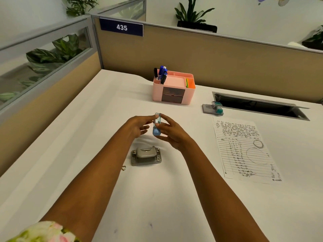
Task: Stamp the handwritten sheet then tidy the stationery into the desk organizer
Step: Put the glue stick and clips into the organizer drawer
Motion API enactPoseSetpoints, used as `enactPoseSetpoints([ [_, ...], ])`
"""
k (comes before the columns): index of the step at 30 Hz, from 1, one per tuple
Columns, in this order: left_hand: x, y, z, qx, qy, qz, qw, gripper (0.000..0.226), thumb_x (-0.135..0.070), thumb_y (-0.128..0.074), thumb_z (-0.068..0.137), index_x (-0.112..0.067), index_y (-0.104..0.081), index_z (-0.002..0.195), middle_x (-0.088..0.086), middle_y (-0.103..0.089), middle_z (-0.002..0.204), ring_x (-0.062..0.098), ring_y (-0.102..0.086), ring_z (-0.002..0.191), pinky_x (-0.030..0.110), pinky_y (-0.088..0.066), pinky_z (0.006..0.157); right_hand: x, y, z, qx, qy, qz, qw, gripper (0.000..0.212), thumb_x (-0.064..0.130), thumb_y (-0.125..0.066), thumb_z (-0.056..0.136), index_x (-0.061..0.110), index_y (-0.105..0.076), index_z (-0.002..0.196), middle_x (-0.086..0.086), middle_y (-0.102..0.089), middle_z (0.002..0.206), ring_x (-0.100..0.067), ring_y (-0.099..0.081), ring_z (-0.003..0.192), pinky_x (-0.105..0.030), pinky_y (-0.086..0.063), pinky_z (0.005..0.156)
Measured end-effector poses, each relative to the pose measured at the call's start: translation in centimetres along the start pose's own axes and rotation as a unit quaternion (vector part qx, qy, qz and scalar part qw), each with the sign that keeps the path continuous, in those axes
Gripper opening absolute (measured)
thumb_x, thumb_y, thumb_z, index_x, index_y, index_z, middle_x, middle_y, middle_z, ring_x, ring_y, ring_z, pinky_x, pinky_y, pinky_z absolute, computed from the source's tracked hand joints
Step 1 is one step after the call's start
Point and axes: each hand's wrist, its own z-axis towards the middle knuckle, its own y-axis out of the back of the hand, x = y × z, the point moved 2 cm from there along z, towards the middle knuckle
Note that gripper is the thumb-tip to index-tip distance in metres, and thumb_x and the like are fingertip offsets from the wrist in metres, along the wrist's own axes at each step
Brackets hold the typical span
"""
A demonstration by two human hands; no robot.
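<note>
A small blue stapler [156, 125] stands on end above the white desk, held between both hands. My right hand [170, 132] grips it from the right with fingers curled round it. My left hand [140, 125] touches its top with fingertip and thumb, the other fingers spread loosely. The handwritten sheet [244, 151] lies flat at the right. A teal stamp [216, 107] on a grey pad sits beyond the sheet. The pink desk organizer [173, 88] stands at the back, holding pens and sticky notes.
A grey hole punch [146, 155] lies just below my hands, with a small metal clip [123, 168] to its left. An open cable slot [260, 105] is cut into the desk at the right. Beige partition walls close the back and left.
</note>
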Motion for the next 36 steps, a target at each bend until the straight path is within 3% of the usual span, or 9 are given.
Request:
enactPoseSetpoints([
  [7,0.4,2.6,-1.1,-0.083,-0.109,0.042,0.99,0.039,-0.024,-0.063,0.086,-0.006,-0.058,0.12,0.012,-0.057,0.129,0.02,-0.053,0.101,0.022,-0.043,0.074,0.3,1.2,-0.9,-0.048,-0.001,0.031,0.998,0.045,0.01,-0.055,0.092,0.011,-0.044,0.136,-0.013,-0.057,0.123,-0.023,-0.055,0.104,-0.031,-0.052,0.079],
  [10,1.2,5.1,-1.6,-0.136,-0.142,0.2,0.96,0.033,-0.019,-0.069,0.081,-0.008,-0.064,0.111,0.015,-0.062,0.121,0.022,-0.055,0.095,0.022,-0.044,0.071,0.4,2.4,-1.2,-0.059,-0.001,0.037,0.998,0.044,0.01,-0.055,0.092,0.01,-0.044,0.134,-0.009,-0.057,0.115,-0.023,-0.055,0.104,-0.035,-0.05,0.086],
  [12,2.0,6.7,-2.2,-0.094,-0.129,0.389,0.907,0.035,-0.02,-0.074,0.076,-0.012,-0.064,0.109,0.01,-0.063,0.114,0.022,-0.057,0.1,0.023,-0.044,0.078,0.5,3.1,-1.3,-0.065,0.001,0.032,0.997,0.044,0.009,-0.056,0.091,0.011,-0.044,0.134,-0.008,-0.056,0.113,-0.023,-0.055,0.104,-0.035,-0.049,0.086],
  [14,3.3,7.7,-3.1,0.004,-0.088,0.511,0.855,0.039,-0.023,-0.079,0.071,-0.02,-0.063,0.106,0.0,-0.058,0.108,0.015,-0.053,0.096,0.021,-0.042,0.073,0.7,3.8,-1.4,-0.073,-0.001,0.028,0.997,0.044,0.009,-0.056,0.091,0.011,-0.044,0.133,-0.007,-0.055,0.112,-0.023,-0.055,0.102,-0.035,-0.049,0.087],
  [18,6.3,9.1,-4.3,0.086,-0.04,0.576,0.812,0.049,-0.023,-0.083,0.065,-0.026,-0.058,0.107,-0.007,-0.047,0.105,0.012,-0.046,0.099,0.019,-0.039,0.076,0.8,4.6,-1.5,-0.081,-0.008,0.027,0.996,0.045,0.008,-0.057,0.091,0.012,-0.044,0.133,-0.008,-0.055,0.113,-0.024,-0.054,0.104,-0.037,-0.048,0.089],
  [21,7.3,9.4,-4.6,0.076,-0.061,0.569,0.816,0.04,-0.015,-0.081,0.066,-0.028,-0.061,0.097,-0.009,-0.046,0.096,0.009,-0.046,0.089,0.009,-0.036,0.067,0.9,4.7,-1.4,-0.081,-0.011,0.031,0.996,0.045,0.008,-0.057,0.091,0.011,-0.044,0.133,-0.008,-0.055,0.113,-0.024,-0.054,0.104,-0.037,-0.048,0.09],
  [28,7.1,9.0,-4.1,0.036,-0.046,0.502,0.863,0.021,-0.003,-0.074,0.069,-0.022,-0.069,0.076,-0.002,-0.063,0.077,0.01,-0.058,0.062,0.014,-0.047,0.054,1.5,4.8,-0.7,-0.092,-0.016,0.058,0.994,0.045,0.008,-0.056,0.091,0.009,-0.043,0.134,-0.007,-0.056,0.108,-0.024,-0.054,0.103,-0.037,-0.047,0.09],
  [34,5.5,8.1,-3.1,-0.07,-0.1,0.407,0.905,0.011,-0.012,-0.064,0.083,-0.013,-0.072,0.09,0.004,-0.066,0.086,0.016,-0.061,0.065,0.015,-0.049,0.058,3.0,5.5,0.5,-0.145,-0.008,0.112,0.983,0.047,0.011,-0.052,0.094,0.003,-0.037,0.138,-0.019,-0.045,0.139,-0.032,-0.051,0.12,-0.036,-0.045,0.095],
  [36,4.5,7.8,-2.4,-0.093,-0.135,0.359,0.919,0.016,-0.009,-0.059,0.086,-0.011,-0.072,0.096,0.01,-0.07,0.091,0.018,-0.063,0.069,0.02,-0.049,0.072,3.9,5.9,1.1,-0.175,-0.007,0.123,0.977,0.048,0.011,-0.05,0.095,0.002,-0.034,0.139,-0.019,-0.042,0.141,-0.031,-0.047,0.126,-0.036,-0.041,0.102],
])
